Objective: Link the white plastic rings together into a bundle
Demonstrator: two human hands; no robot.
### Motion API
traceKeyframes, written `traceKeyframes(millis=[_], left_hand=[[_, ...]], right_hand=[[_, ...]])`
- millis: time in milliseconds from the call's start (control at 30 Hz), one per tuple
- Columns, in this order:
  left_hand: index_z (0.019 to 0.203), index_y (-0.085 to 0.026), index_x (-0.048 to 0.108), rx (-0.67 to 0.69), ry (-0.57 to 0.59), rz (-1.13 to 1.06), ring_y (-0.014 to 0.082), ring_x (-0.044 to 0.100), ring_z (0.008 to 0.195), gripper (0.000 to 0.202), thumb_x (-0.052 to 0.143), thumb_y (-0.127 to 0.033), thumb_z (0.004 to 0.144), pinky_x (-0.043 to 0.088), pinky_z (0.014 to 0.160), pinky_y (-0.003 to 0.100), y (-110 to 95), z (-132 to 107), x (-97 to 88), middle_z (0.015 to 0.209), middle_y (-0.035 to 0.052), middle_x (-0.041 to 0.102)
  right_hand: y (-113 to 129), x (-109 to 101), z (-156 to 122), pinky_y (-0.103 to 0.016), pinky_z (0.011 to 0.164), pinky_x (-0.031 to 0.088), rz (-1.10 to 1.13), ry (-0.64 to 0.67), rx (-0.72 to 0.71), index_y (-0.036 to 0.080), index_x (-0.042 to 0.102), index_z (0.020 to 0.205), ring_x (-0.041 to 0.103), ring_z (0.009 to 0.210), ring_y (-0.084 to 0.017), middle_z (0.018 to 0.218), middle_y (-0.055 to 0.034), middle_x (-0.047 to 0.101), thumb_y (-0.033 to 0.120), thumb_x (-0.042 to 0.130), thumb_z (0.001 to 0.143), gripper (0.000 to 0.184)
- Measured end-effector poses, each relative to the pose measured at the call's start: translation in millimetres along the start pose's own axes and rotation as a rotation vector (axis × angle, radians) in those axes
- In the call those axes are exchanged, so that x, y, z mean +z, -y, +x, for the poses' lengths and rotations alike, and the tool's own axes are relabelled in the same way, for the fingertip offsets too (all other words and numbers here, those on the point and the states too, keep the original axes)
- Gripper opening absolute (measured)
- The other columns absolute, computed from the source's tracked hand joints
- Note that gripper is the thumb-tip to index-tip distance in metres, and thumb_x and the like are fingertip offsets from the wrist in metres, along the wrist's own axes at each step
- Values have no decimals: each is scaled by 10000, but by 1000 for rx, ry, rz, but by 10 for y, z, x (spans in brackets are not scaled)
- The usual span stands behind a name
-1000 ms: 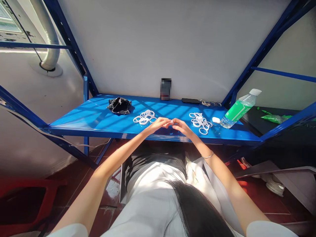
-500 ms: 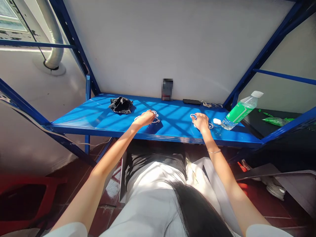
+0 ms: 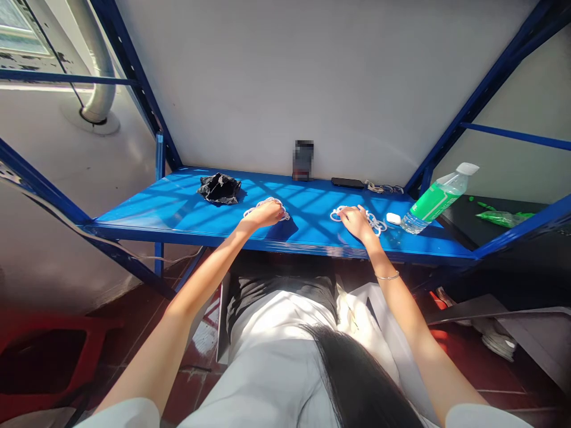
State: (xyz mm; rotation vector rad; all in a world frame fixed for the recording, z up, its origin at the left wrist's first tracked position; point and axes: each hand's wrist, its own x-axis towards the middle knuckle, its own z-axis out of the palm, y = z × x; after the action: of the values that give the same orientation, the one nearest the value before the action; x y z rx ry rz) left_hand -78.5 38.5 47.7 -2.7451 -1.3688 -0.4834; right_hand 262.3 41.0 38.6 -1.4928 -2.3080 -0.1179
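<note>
My left hand (image 3: 266,213) is closed over a bunch of white loops (image 3: 285,215) on the blue shelf (image 3: 307,208), near its middle. Parts of the loops stick out on both sides of the fist. Farther right, my right hand (image 3: 355,222) is curled over a second set of white loops (image 3: 380,226). One loop pokes out left of its fingers and several lie beside the wrist. Whether these are rings or a looped cord I cannot make out. The fingertips of both hands are mostly hidden.
A crumpled black plastic bag (image 3: 219,189) sits at the left. Along the wall are a blurred dark upright object (image 3: 303,160), a black phone-like slab (image 3: 348,183) and a bundled cable (image 3: 379,188). A small white case (image 3: 393,219) and a tilted green-labelled bottle (image 3: 437,199) stand right.
My right hand has shifted slightly left and lowered, and more white loops show beside its wrist. My left hand has moved a little to the right over its loops.
</note>
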Motion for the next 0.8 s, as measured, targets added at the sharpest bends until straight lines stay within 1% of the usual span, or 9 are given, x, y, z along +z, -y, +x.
traceKeyframes(millis=[33, 100, 233, 333, 433, 500, 567, 700, 800], left_hand=[[779, -133, 670, -10, 10, 18, 221, 606, 901, 267, 466, -239, 916, 472, 824, 297, -21, -9, -25, 923, 127, 666], [848, -132, 694, -25, 13, 43, 226, 597, 933, 289, 446, -251, 935, 474, 830, 302, -77, -23, -83, 970, 131, 663], [931, -120, 712, 22, -61, 67, 241, 582, 945, 317, 422, -246, 953, 467, 846, 328, -249, -19, -159, 927, 127, 645], [972, -122, 712, 112, -77, 51, 253, 577, 952, 334, 401, -242, 975, 459, 841, 348, -439, 4, -118, 927, 130, 641], [1070, -139, 702, 220, -27, -14, 251, 576, 976, 307, 432, -246, 973, 455, 835, 339, -644, 23, -6, 990, 127, 641], [1106, -161, 694, 264, 3, -63, 243, 575, 986, 281, 477, -259, 958, 451, 822, 321, -745, 25, 69, 1034, 120, 632], [1106, -171, 686, 277, 12, -104, 234, 572, 979, 265, 514, -295, 949, 444, 811, 308, -793, 21, 121, 1057, 114, 622], [960, -164, 680, 279, 1, -190, 220, 568, 904, 267, 541, -392, 946, 432, 793, 309, -751, 19, 165, 977, 96, 612], [866, -168, 658, 272, -17, -237, 215, 560, 868, 279, 538, -406, 948, 422, 772, 308, -696, 32, 186, 919, 82, 595]], right_hand=[[42, -14, -7, -575, 1129, 235, 22, 12, -40, 191, 725, 905, 610, 1132, -306, 1152, -124, 726, 277, 327, 997, 418], [132, -40, -21, -526, 1102, 303, 77, 44, -118, 193, 728, 904, 627, 1114, -294, 1147, -119, 732, 286, 338, 1000, 412], [354, -78, -58, -429, 1011, 425, 229, 115, -223, 198, 727, 942, 647, 1095, -274, 1110, -106, 744, 322, 366, 1005, 386], [537, -98, -102, -406, 974, 467, 358, 149, -293, 206, 718, 996, 653, 1085, -266, 1122, -97, 736, 347, 382, 1007, 365], [662, -110, -138, -401, 931, 493, 413, 155, -351, 208, 709, 1057, 664, 1054, -270, 1110, -107, 731, 343, 423, 995, 322], [687, -107, -146, -398, 907, 502, 409, 143, -355, 218, 710, 1073, 671, 1031, -269, 1101, -105, 732, 333, 434, 990, 310], [670, -94, -139, -396, 899, 503, 372, 125, -340, 221, 719, 1058, 676, 1019, -268, 1093, -101, 736, 318, 423, 992, 318], [577, -61, -112, -388, 925, 474, 230, 100, -274, 194, 726, 1025, 662, 1047, -266, 1119, -104, 735, 281, 383, 1003, 354], [521, -54, -110, -413, 950, 437, 159, 75, -204, 186, 725, 994, 633, 1064, -276, 1130, -107, 729, 270, 385, 1003, 351]])
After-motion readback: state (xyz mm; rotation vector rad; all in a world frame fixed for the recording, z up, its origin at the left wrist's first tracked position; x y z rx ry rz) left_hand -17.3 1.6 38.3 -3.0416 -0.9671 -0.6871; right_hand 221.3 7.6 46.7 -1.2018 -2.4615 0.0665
